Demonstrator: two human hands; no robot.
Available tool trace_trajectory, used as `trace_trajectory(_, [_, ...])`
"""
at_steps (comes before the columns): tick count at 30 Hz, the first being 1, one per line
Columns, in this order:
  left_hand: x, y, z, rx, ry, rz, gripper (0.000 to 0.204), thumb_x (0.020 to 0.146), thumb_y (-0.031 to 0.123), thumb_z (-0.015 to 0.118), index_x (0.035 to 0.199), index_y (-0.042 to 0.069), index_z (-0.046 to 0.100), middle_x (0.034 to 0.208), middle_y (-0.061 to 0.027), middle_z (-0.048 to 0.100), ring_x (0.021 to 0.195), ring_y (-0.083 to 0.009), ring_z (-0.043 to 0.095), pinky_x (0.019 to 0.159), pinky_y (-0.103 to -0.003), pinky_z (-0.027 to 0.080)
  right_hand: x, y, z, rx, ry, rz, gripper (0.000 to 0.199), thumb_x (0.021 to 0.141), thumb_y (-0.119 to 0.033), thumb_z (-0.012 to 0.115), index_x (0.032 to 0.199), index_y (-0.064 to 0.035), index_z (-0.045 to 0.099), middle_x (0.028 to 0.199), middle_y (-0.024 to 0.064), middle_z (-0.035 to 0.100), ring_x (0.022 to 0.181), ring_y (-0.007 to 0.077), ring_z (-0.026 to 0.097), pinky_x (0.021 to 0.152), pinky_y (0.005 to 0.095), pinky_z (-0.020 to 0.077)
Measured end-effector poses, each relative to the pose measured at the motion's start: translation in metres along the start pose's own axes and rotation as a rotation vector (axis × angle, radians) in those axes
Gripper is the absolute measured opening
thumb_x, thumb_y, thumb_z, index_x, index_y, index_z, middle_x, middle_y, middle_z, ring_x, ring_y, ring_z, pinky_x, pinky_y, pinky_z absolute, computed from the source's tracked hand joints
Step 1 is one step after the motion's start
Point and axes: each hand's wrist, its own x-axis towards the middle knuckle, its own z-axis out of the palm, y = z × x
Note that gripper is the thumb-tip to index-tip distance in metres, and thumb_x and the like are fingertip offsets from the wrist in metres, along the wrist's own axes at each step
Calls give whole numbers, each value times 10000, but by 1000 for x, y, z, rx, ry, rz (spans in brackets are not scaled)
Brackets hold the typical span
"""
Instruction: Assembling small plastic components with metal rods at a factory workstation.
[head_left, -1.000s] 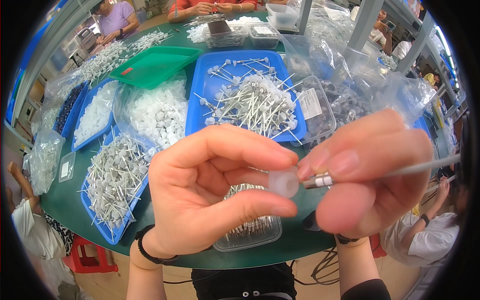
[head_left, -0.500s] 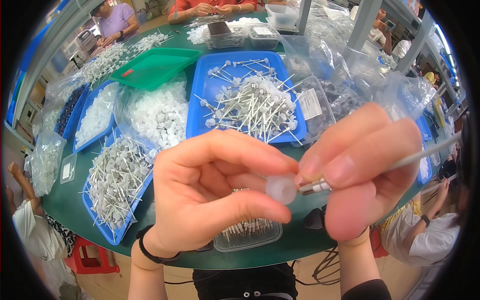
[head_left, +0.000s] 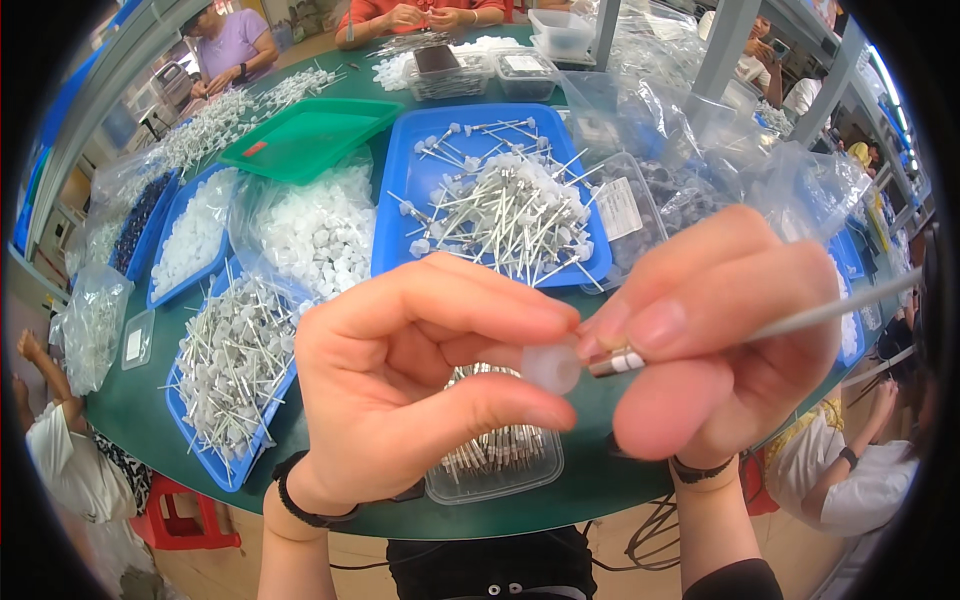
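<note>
In front of me my left hand (head_left: 370,380) pinches a small translucent white plastic cap (head_left: 552,370) between thumb and forefinger. Facing it, my right hand (head_left: 720,340) grips a thin grey rod (head_left: 850,306) with a metal tip (head_left: 615,363). The tip points at the cap's open side; whether the two touch I cannot tell. Below my hands, a clear plastic box (head_left: 497,493) holds many metal-tipped pieces, partly hidden by my left hand. Beyond them a blue tray (head_left: 395,235) bears a pile of capped rods (head_left: 520,205).
On the green table (head_left: 330,450) another blue tray (head_left: 215,465) of capped rods lies at left. Near it are a bag of white caps (head_left: 325,235) and a green tray (head_left: 310,135). Clear bags (head_left: 690,130) fill the right side. Other people sit around the table.
Both hands have shifted slightly left. The metal tip stays close to the cap, and the cap's open face has turned a little.
</note>
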Motion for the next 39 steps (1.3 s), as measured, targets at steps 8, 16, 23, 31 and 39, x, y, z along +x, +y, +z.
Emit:
trace_trajectory(8, [0, 2, -2, -21, -20, -15, 217, 656, 64, 671, 771, 12, 494, 775, -105, 533, 706, -161, 547, 639, -264, 452, 3, 0, -2, -16, -42, -8, 380, 666, -358, 624, 761, -37, 444, 635, 88, 493, 480, 117, 518, 437, 174, 453])
trace_trajectory(16, [0, 5, -4, -85, -39, -84, 213, 644, 25, 660, 772, 17, 490, 803, -107, 533, 716, -148, 539, 639, -241, 435, -4, 3, 4, 77, 82, 62, 367, 697, -346, 623, 753, -37, 433, 629, 87, 473, 473, 116, 505, 437, 185, 462])
trace_trajectory(23, [0, 5, -2, -36, -51, -42, 234, 644, 54, 677, 783, 16, 491, 816, -113, 534, 739, -148, 535, 657, -243, 427, 0, -5, -2, -13, 27, 119, 361, 713, -336, 617, 750, -32, 427, 628, 80, 460, 475, 120, 504, 426, 196, 460])
trace_trajectory(31, [0, 7, 0, -54, -37, -69, 257, 645, 101, 690, 792, 15, 497, 814, -121, 534, 696, -136, 537, 622, -225, 427, 0, -8, -1, -46, 56, 184, 364, 716, -322, 622, 769, -17, 429, 635, 89, 465, 477, 132, 502, 430, 219, 463])
trace_trajectory(39, [1, 3, -2, -43, -24, -61, 281, 624, 118, 707, 787, 22, 500, 796, -116, 542, 661, -121, 533, 568, -200, 415, 1, -8, 2, 28, 49, 214, 373, 717, -321, 623, 784, -12, 426, 626, 85, 472, 476, 131, 504, 431, 209, 449])
